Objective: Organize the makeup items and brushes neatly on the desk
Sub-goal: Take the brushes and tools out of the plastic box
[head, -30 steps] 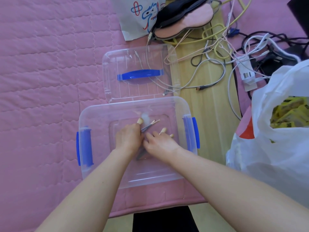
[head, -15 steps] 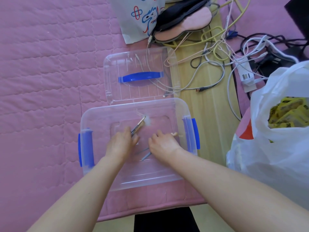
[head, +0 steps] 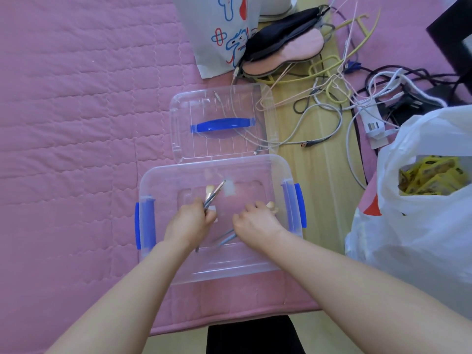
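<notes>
Both my hands are inside a clear plastic box (head: 158, 180) with blue side latches, which sits on a pink quilted cover. My left hand (head: 187, 223) grips a small bundle of grey-handled makeup brushes (head: 214, 194) whose tips point up and away. My right hand (head: 255, 221) grips other brushes: a pale bristle head (head: 272, 206) shows past its fingers and grey handles (head: 226, 237) stick out below the palm. The box's clear lid (head: 219, 149) with a blue handle (head: 222, 124) lies flat just behind the box.
A tangle of cables (head: 327, 98) and a white power strip (head: 371, 122) lie on the wooden strip at the right. A white plastic bag (head: 421, 213) with yellow packets bulges at the right. A printed bag (head: 219, 34) and a pink sleep mask (head: 286, 54) lie behind.
My two hands have drawn apart inside the box. The left moved left with its bundle of brushes, the right moved right holding the others.
</notes>
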{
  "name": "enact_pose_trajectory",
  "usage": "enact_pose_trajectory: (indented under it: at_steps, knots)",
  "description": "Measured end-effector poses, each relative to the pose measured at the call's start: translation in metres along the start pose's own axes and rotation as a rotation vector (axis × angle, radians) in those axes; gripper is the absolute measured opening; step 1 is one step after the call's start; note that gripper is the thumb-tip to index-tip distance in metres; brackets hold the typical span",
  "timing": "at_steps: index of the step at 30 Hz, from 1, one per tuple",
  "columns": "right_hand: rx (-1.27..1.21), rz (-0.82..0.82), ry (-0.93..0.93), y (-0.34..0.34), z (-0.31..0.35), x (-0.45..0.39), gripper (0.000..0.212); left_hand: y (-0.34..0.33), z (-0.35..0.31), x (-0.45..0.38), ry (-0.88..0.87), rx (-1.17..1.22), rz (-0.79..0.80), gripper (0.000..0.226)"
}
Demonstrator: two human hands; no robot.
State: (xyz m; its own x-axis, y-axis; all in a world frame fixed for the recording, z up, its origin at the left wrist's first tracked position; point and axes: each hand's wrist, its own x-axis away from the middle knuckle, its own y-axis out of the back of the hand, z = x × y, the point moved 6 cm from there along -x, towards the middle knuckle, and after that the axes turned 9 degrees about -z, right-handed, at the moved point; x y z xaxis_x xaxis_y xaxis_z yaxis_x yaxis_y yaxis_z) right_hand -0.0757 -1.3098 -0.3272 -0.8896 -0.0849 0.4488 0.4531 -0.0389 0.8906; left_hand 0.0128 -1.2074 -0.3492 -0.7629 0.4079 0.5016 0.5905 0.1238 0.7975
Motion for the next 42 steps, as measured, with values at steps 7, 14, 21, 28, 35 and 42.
enact_pose_trajectory:
  at_steps: [7, 14, 21, 28, 35, 42]
  knots:
    - [0.037, -0.083, 0.081, 0.063, 0.014, 0.025, 0.012, 0.059, -0.017, 0.044, 0.015, 0.314, -0.079, 0.022]
    - [-0.522, -0.14, -0.249, 0.151, 0.002, 0.067, 0.018, 0.14, -0.018, 0.101, 0.177, 0.665, -0.205, 0.033]
    - [-1.864, -0.297, -0.812, 0.216, 0.013, 0.113, 0.028, 0.205, -0.037, 0.176, 0.277, 0.999, -0.213, 0.031]
    - [-2.318, -0.242, -0.712, 0.267, 0.044, 0.147, 0.01, 0.246, -0.065, 0.25, 0.315, 1.146, -0.218, 0.021]
    - [-2.294, -0.104, -0.627, 0.302, 0.068, 0.19, 0.025, 0.267, -0.086, 0.32, 0.343, 1.29, -0.271, 0.023]
    - [-1.993, 0.048, -0.447, 0.329, 0.108, 0.234, 0.029, 0.256, -0.08, 0.39, 0.446, 1.334, -0.445, 0.029]
